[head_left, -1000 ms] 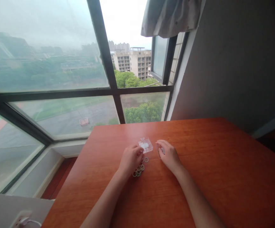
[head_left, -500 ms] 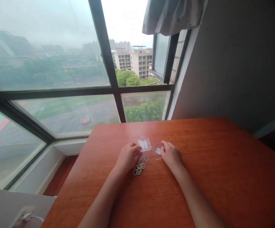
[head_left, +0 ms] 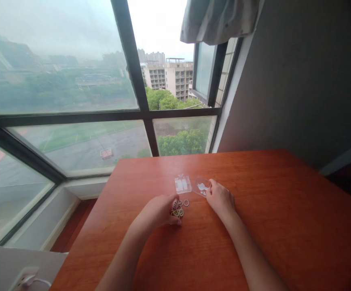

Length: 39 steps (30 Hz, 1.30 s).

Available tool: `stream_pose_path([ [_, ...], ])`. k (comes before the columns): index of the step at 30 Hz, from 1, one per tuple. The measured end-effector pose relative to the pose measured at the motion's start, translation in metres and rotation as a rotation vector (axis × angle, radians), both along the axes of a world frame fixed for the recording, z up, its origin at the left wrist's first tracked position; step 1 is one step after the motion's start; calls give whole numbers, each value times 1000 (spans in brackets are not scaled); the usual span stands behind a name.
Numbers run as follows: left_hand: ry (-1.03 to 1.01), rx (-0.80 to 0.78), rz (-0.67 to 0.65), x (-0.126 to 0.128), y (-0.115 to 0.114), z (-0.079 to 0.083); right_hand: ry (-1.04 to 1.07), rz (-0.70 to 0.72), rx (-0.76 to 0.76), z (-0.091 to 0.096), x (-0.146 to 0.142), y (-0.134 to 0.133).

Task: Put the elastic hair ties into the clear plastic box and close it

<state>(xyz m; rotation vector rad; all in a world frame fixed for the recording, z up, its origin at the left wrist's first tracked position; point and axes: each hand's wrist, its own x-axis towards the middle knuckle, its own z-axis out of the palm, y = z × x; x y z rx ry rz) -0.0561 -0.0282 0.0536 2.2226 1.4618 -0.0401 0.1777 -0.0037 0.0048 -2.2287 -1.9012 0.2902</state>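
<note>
My left hand [head_left: 160, 209] curves around the left side of a small pile of metal rings [head_left: 178, 210], its thumb and fingers spread apart. Some of the rings are hidden behind that hand. One loose ring [head_left: 186, 203] lies just right of the pile. My right hand [head_left: 220, 197] pinches the right edge of a clear plastic lid [head_left: 202, 186] with a white shape on it. Left of the lid, a small clear plastic box [head_left: 182, 184] rests on the table, showing pale parts inside that I cannot make out.
The reddish-brown wooden table [head_left: 284, 202] reaches up to a large window with dark frames [head_left: 102, 117]. A grey wall [head_left: 284, 81] rises on the right. At the lower left, a plug sits in a wall socket [head_left: 26, 279].
My left hand has moved from beside the clear box down toward me, to the rings, and its fingers have spread. My right hand and the lid have shifted slightly, the lid now tilted differently.
</note>
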Motion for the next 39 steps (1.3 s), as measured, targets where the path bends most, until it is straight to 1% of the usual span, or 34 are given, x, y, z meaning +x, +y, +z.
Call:
stream_pose_path([
  [6,-57,108,-72,26,-3,-17,-32,106,162,-10,-1,4],
  [8,-118,141,-108,31,-5,-20,-31,134,192,-12,-2,5],
  [10,-155,182,-104,33,-5,-22,-12,157,217,-12,-3,5],
  [12,-152,239,-30,31,-3,-23,23,165,223,-9,-2,4],
  [14,-132,307,76,27,1,-24,51,153,198,-5,-1,2],
  [16,-119,373,164,22,6,-26,50,116,131,-1,1,0],
  [18,-97,413,210,17,10,-30,25,82,47,1,1,-2],
  [21,-66,416,210,14,14,-35,2,97,-20,1,-1,-2],
  [23,-70,409,193,14,16,-38,5,112,-9,-1,-3,0],
  [27,-107,426,181,15,18,-43,36,91,57,-4,-5,4],
  [31,-122,421,183,16,17,-42,81,80,103,-5,-3,6],
  [35,-136,405,212,16,16,-39,109,105,119,-4,-2,5],
  [39,-143,393,183,14,19,-39,139,117,116,-1,-1,2],
])
